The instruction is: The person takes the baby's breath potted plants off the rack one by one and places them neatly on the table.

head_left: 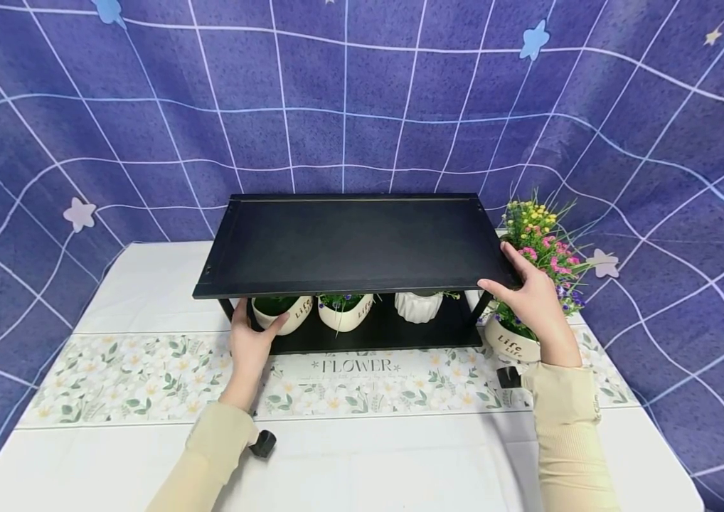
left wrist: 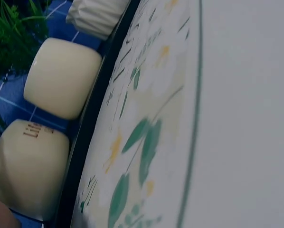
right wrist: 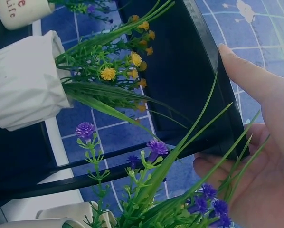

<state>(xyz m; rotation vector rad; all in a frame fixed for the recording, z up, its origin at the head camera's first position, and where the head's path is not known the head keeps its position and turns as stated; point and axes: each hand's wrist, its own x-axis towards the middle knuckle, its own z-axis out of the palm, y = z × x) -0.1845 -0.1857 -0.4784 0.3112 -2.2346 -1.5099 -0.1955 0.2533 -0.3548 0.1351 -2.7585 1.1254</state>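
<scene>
A black two-tier shelf (head_left: 355, 245) stands on the table with potted flowers on its lower board. My left hand (head_left: 252, 350) holds the leftmost cream pot (left wrist: 30, 168), fingers round its left side and thumb across its front. "Life" lettering shows on that pot; the upper board hides most of its plant. My right hand (head_left: 533, 295) grips the front right corner of the upper board, thumb at its edge and fingers along its right side. Beside the held pot sit another cream pot (head_left: 345, 316) and a white ribbed pot (head_left: 418, 308) with yellow flowers (right wrist: 108, 73).
Right of the shelf stand more cream pots (head_left: 510, 343) with pink, yellow and purple flowers (head_left: 550, 256), close to my right forearm. A floral "FLOWER" runner (head_left: 362, 387) crosses the white tablecloth (head_left: 400, 462). Behind hangs a blue grid-patterned curtain (head_left: 311, 135).
</scene>
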